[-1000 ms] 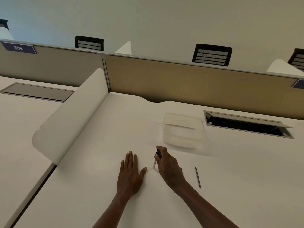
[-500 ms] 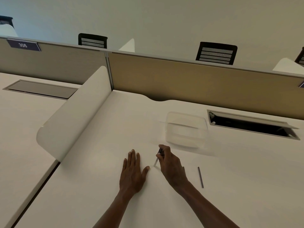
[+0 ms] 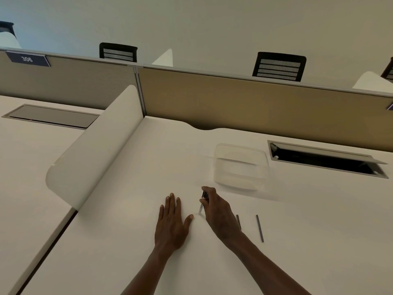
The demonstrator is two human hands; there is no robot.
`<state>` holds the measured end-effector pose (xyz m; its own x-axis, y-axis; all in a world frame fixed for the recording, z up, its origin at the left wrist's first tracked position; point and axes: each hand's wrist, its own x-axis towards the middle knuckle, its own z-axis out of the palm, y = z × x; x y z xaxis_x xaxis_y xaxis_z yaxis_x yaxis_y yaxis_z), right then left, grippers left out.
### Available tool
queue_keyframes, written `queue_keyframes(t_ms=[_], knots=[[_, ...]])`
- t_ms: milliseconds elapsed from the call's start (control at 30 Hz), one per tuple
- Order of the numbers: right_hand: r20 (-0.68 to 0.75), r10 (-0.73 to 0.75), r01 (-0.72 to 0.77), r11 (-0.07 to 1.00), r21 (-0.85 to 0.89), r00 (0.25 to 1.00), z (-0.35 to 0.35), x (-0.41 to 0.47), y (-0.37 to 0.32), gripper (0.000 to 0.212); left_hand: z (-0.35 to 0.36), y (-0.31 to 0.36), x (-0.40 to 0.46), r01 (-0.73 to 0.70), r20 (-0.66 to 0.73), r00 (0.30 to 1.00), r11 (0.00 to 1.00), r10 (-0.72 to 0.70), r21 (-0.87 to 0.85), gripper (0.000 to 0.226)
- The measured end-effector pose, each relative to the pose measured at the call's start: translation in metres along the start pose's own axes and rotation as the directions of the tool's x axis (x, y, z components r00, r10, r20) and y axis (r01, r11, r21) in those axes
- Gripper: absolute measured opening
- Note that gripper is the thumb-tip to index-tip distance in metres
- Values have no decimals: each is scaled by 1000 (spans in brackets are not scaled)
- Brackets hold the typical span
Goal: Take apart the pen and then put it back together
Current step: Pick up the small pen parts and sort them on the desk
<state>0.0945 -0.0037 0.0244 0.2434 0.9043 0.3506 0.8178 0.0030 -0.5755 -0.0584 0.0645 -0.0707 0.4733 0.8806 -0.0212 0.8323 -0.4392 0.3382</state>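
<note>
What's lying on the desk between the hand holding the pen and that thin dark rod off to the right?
In the head view, a second short dark rod lies between the right hand and the longer rod, partly hidden by the wrist.

The number "306" is written in white on a small dark sign [image 3: 27, 58]. The sign sits at the top left of the tan wall panel [image 3: 70, 86] behind the bench. A second dark sign [image 3: 390, 106] peeks in at the far right edge, but nothing on it can be read.
</note>
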Motion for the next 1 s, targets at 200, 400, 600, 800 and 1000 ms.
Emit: queue_keyframes(t_ms=[200, 400, 600, 800, 1000], knots=[[-10, -14, 14, 1000, -3, 1000, 3, 1, -1, 37, -1, 0, -1, 4, 2, 1000, 1000, -4, -1, 80], [2, -23, 23, 1000, -17, 1000, 4, 4, -2, 39, -2, 1, -1, 7, 6, 1000, 1000, -7, -1, 79], [0, -12, 12, 1000, 3, 1000, 3, 1, -1, 39, -2, 1, -1, 6, 11, 1000, 1000, -6, -6, 80], [-7, -16, 16, 1000, -3, 1000, 0, 4, -1, 36, -2, 1, -1, 7, 11, 1000, 1000, -7, -8, 79], [9, -52, 52, 999, 8, 999, 1, 1, -3, 37, -2, 2, -1, 6, 17, 1000, 1000, -6, -2, 79]])
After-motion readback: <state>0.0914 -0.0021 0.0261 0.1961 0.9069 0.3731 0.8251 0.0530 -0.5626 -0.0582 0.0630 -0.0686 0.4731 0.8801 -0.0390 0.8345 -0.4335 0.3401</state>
